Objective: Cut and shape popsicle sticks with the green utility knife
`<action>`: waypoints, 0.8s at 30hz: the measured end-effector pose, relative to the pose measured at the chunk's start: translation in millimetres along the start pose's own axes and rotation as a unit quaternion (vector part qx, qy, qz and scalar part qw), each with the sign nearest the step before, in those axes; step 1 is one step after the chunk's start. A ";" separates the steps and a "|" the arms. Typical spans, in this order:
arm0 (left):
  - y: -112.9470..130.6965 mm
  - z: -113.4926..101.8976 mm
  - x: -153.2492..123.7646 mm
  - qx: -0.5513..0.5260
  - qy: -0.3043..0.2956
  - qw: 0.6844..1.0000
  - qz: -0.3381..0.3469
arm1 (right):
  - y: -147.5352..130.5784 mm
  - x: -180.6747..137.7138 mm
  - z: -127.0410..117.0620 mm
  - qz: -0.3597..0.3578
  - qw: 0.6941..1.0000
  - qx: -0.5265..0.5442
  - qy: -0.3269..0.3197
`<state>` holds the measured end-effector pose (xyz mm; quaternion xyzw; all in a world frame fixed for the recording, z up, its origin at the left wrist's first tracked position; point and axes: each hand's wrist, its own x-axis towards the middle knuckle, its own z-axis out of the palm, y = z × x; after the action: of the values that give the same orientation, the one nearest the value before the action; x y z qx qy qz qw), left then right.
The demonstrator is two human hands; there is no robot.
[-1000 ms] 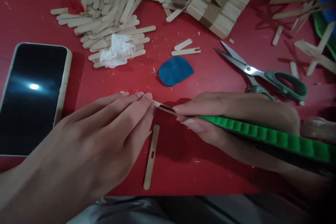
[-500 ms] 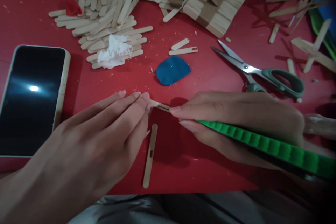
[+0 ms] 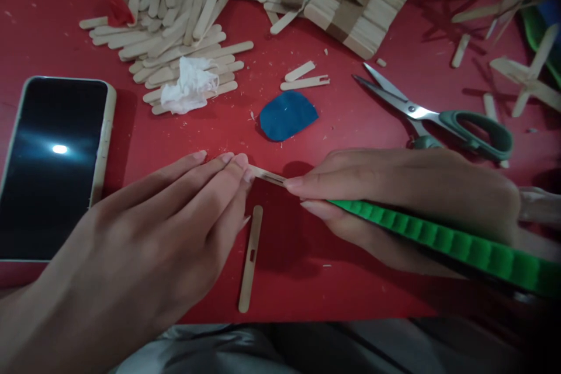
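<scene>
Wooden stick (image 3: 267, 175), lying between the fingertips of the two hands, its left part covered by the left fingers and its right end meeting, in this view, the right index fingertip; a dark line runs along the exposed stretch, and whether it is a slot or a blade cannot be told. Left hand (image 3: 170, 239): back upward, fingers straight and close together, laid over the stick; the thumb is mostly hidden, so a pinch from beneath cannot be confirmed. Right hand (image 3: 407, 187): fingers and thumb closed about a green-handled tool (image 3: 421, 234), whose tip is concealed by the fingertips. Slotted stick (image 3: 249, 274): on the red table (image 3: 342, 301), just beside the left fingers on the wearer's side, with a small opening near its middle. Beyond the fingertips of both hands: a blue flat piece (image 3: 288, 115) and, past it, two broken stick pieces (image 3: 304, 83). Beyond the right fingers: open-bladed scissors (image 3: 412, 108) and, farther off, a banded bundle of sticks (image 3: 322, 3). Beyond the left fingers: a crumpled white tissue (image 3: 188, 90) resting on a heap of loose sticks (image 3: 175, 26). To the left of the left fingers, well apart from them: a phone (image 3: 52, 198), screen upward, reflecting a bright light
</scene>
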<state>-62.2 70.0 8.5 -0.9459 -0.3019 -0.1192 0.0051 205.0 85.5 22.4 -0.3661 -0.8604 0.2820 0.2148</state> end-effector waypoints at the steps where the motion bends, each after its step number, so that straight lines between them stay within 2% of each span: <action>1: 0.2 0.0 -0.1 -0.006 0.002 1.000 -0.003 | 0.1 -0.1 -0.4 0.008 1.000 0.001 0.007; 4: 0.9 -0.3 -0.9 -0.013 0.001 1.000 -0.001 | 2.8 -1.6 -2.6 0.031 0.999 0.006 0.007; 8: 1.9 -1.0 -1.9 -0.012 -0.001 1.000 -0.006 | 10.2 -4.7 -7.0 0.010 0.999 0.006 -0.050; 24: 2.5 -3.3 -0.1 0.002 0.004 1.000 0.005 | 11.0 -9.1 -6.1 0.001 1.000 0.002 -0.031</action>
<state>-61.6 67.7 11.9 -0.9470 -0.2969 -0.1224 0.0085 220.0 86.9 18.3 -0.3578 -0.8658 0.2948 0.1882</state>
